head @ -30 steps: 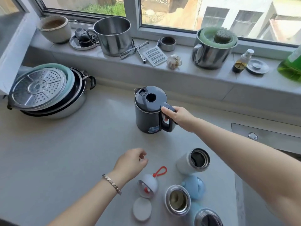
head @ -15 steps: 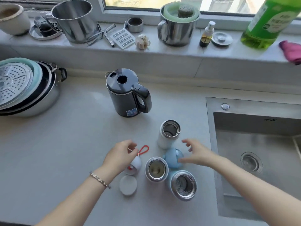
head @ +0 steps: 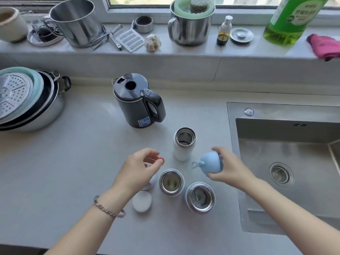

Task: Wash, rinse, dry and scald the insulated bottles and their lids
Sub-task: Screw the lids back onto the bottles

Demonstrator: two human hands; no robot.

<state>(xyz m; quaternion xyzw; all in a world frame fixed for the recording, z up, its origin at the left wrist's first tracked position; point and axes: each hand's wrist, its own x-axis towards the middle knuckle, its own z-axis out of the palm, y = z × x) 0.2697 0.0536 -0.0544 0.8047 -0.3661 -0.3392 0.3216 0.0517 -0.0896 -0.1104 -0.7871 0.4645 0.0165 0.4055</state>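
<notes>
Over the counter [head: 73, 172], right hand [head: 229, 169] fingers grip blue lid [head: 210, 163]; left hand [head: 137, 169] pinches red loop [head: 161, 161].

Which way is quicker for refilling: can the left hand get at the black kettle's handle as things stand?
Probably not yet. The left hand is pinching the red loop of a white lid. The kettle stands unobstructed behind, handle facing right.

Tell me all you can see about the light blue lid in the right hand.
The light blue lid is rounded, dome-like and looks like smooth plastic, with a thin blue cord loop at its left end. The right hand holds it tilted on its side, lifted above the counter, thumb beneath and fingers over it. It hangs right of the white bottle, apart from it.
</notes>
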